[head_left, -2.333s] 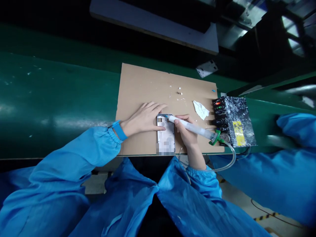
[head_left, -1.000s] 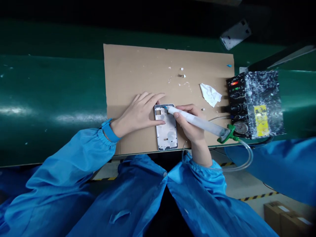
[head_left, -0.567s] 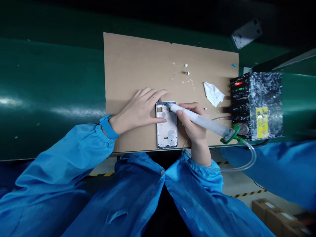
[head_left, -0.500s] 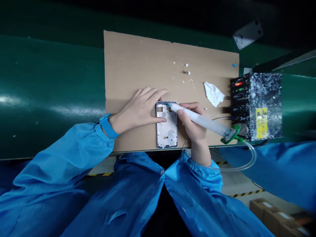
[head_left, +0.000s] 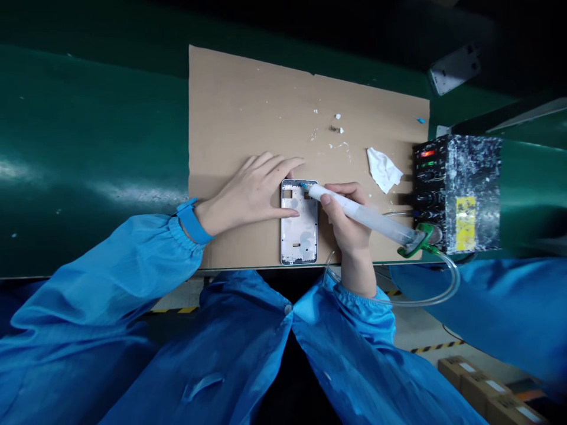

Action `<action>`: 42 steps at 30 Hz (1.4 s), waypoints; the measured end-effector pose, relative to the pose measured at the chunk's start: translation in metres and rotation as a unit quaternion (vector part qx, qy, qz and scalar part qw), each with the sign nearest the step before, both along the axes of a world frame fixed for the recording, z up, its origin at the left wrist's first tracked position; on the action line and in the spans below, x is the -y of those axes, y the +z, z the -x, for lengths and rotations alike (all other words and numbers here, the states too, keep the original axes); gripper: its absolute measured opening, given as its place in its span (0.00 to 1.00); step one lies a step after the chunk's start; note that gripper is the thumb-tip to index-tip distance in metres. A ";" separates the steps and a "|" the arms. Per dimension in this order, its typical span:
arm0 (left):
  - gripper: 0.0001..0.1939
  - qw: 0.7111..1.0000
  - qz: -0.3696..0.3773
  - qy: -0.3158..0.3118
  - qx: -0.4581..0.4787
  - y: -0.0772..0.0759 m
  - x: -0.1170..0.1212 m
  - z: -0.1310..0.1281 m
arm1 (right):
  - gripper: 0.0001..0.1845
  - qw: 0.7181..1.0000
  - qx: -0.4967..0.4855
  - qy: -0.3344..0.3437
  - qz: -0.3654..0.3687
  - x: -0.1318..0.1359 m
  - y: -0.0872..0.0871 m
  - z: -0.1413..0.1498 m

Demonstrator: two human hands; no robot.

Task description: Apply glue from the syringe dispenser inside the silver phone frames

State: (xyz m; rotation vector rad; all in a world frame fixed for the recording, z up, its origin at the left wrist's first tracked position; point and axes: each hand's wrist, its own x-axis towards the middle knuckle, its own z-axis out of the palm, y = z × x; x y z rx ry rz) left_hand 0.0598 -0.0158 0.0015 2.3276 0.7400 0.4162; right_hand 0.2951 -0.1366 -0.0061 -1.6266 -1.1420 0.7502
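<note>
A silver phone frame [head_left: 299, 227] lies flat on a cardboard sheet [head_left: 248, 112], near its front edge. My left hand [head_left: 250, 192] steadies it from the left, thumb across its inner face and forefinger by the top edge. The other left fingers are spread over the cardboard. Wrapped in my right hand [head_left: 352, 233] is a white dispensing syringe [head_left: 370, 219], slanted with its blue tip [head_left: 303, 185] at the frame's top inner edge. Whether the tip touches cannot be made out. A green cap [head_left: 419, 241] joins the syringe's rear end to a clear hose [head_left: 454, 280].
Right of the cardboard stands a stained black control box [head_left: 472, 177] with lit displays. A crumpled white tissue [head_left: 383, 170] and small white scraps [head_left: 337, 116] lie on the cardboard. Another phone frame [head_left: 455, 68] rests at back right. At right is another person's blue sleeve [head_left: 509, 307].
The syringe tip has shifted slightly right along the frame's top edge. Both hands keep their hold. The camera view has moved, bringing cardboard boxes on the floor into sight.
</note>
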 end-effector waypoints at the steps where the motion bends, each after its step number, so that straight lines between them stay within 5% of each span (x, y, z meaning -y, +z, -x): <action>1: 0.47 1.000 0.001 0.000 -0.001 0.000 0.000 0.000 | 0.24 1.000 0.000 -0.001 0.000 0.000 0.000 0.000; 42: 0.47 1.000 0.006 0.003 -0.002 0.001 0.000 0.000 | 0.25 1.000 0.003 -0.013 0.001 0.002 -0.002 -0.001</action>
